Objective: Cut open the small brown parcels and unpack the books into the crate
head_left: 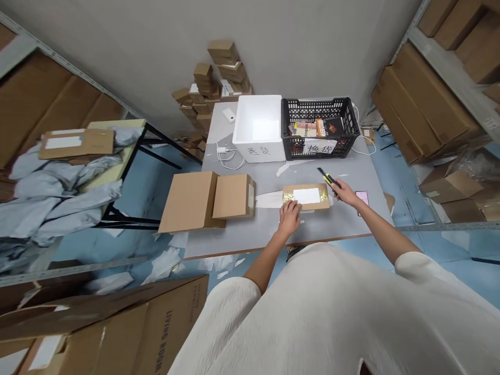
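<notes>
A small cardboard box [307, 207] lies on the grey table, with shiny yellowish tape at both ends and a white label [307, 196] on top. My left hand [289, 216] grips its near left edge, fingers bent over the top. In my right hand [344, 191] is a black and yellow-green utility knife [329, 179], held beyond the box's right end and pointing away to the left. Whether its blade is out is too small to tell. A phone [362, 198] with a lit screen lies right of that hand.
Two larger cardboard boxes [191, 200] stand on the table's left. At the back are a white foam bin [258, 151] and a black plastic crate [318, 147] holding books. White cables lie beside them. Shelves with cartons [429, 104] flank the table, and grey parcels [70, 177] pile up left.
</notes>
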### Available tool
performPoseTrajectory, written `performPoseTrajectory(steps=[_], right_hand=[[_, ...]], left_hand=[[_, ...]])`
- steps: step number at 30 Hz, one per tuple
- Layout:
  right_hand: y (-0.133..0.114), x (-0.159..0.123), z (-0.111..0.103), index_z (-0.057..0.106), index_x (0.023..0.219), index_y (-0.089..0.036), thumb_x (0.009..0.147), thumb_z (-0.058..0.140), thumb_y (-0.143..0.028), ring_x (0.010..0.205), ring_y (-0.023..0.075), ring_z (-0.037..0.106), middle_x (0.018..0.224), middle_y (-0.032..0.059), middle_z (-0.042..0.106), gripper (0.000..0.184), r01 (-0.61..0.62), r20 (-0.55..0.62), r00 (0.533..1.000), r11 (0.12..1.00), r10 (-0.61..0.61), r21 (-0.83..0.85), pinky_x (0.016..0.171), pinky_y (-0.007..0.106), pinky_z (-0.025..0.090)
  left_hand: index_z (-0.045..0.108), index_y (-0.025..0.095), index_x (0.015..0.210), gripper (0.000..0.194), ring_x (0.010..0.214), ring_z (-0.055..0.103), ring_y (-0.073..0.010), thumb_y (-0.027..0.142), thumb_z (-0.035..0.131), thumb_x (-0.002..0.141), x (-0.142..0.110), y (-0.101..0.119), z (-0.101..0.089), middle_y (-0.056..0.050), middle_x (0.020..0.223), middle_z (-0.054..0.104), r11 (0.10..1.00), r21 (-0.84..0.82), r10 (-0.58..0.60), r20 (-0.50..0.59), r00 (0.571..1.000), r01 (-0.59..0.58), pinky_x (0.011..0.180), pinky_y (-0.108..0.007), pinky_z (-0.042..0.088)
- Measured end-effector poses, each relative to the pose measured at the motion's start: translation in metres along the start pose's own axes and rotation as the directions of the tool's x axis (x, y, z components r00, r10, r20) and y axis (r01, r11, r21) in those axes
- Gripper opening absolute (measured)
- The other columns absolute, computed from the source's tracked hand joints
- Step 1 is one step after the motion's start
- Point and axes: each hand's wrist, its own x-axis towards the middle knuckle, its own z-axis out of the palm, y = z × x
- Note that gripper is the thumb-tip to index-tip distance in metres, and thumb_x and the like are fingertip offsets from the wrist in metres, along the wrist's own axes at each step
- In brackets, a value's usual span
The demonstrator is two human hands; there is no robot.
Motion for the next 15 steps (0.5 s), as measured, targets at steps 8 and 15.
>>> performPoseTrajectory(steps=[8, 15], right_hand=[[-0.058, -0.001, 0.064, 0.076, 0.139, -0.022, 0.109, 0.055, -0.038, 0.128, 0.0294, 0.071, 0.141, 0.0111, 0.077, 0.039, 0.421, 0.332, 0.904, 0.705, -0.27, -0.57, 0.107, 0.037, 0.053], [-0.074, 0.003, 0.091, 0.075, 0.143, -0.025, 0.111, 0.056, -0.037, 0.125, 0.0291, 0.073, 0.141, 0.0099, 0.078, 0.04, 0.398, 0.384, 0.912, 0.527, -0.141, -0.751, 0.096, 0.033, 0.054]], left_hand=[[0.053, 0.02, 0.159, 0.068, 0.163, 0.044, -0.0308, 0.008, 0.052, 0.092, -0.011, -0.011, -0.001, -0.016, 0.17, 0.053, 1.0, 0.009, -0.021, -0.064, 0.998, 0.022, 0.137, -0.054, 0.03], [0.048, 0.02, 0.165, 0.072, 0.166, 0.041, -0.0287, 0.01, 0.054, 0.094, -0.012, -0.015, 0.003, -0.015, 0.173, 0.051, 0.999, -0.053, -0.005, -0.039, 0.999, 0.003, 0.139, -0.053, 0.026]])
